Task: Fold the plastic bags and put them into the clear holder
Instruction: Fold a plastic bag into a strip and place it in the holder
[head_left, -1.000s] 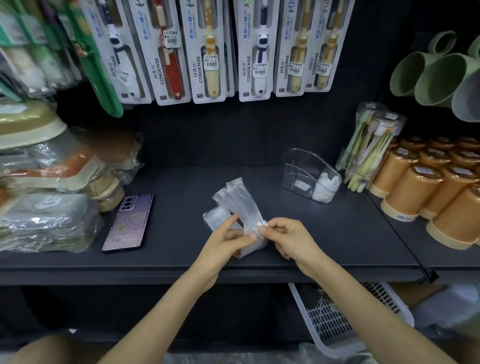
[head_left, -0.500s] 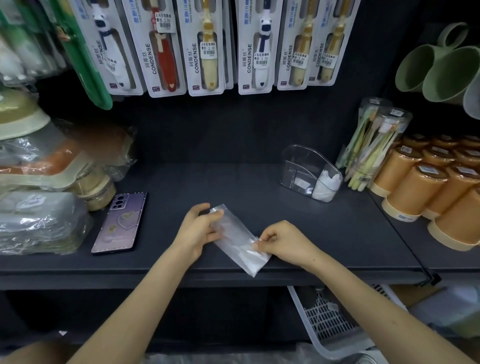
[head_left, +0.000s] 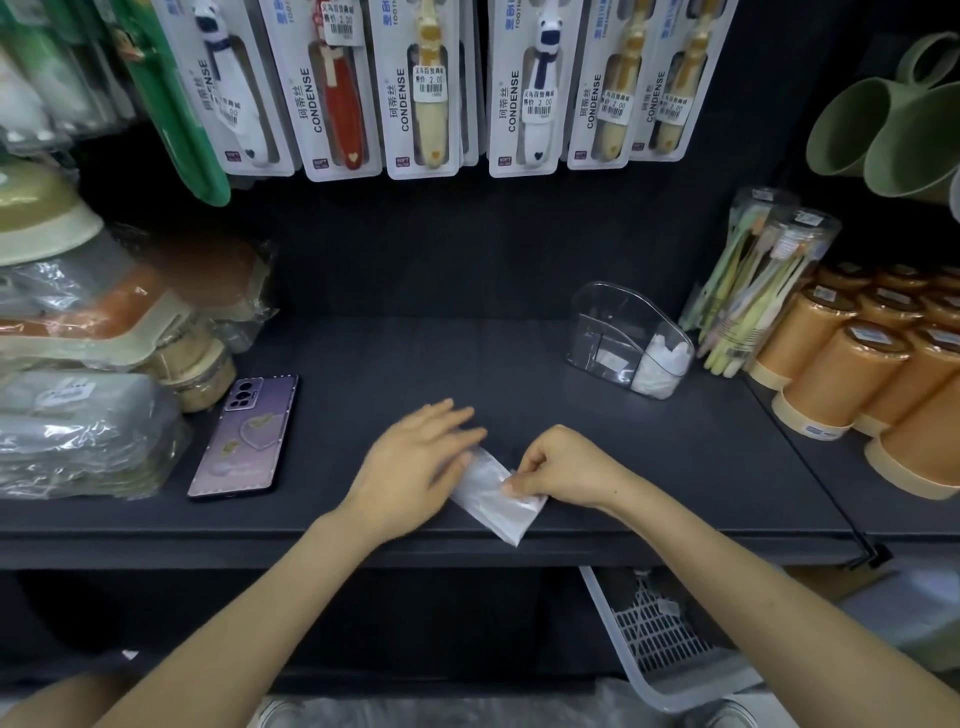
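Note:
A small clear plastic bag (head_left: 493, 493) lies flat on the dark shelf (head_left: 467, 364) near its front edge. My left hand (head_left: 415, 462) rests on the bag's far left part with straight fingers, covering that end. My right hand (head_left: 563, 470) pinches the bag's right edge between thumb and curled fingers. The clear holder (head_left: 621, 335) stands at the back right of the shelf. Its right compartment holds white folded bags (head_left: 660, 364).
A purple phone (head_left: 247, 436) lies to the left of my hands. Wrapped goods (head_left: 78, 426) pile up at far left. Orange cups (head_left: 852, 364) and a toothbrush pack (head_left: 753, 291) stand at right. Carded toothbrushes (head_left: 431, 83) hang above. A white basket (head_left: 660, 639) sits below the shelf.
The bag, held up folded between both hands a second ago, now lies flat on the shelf. My left hand has opened and slid over it; my right hand keeps its pinch.

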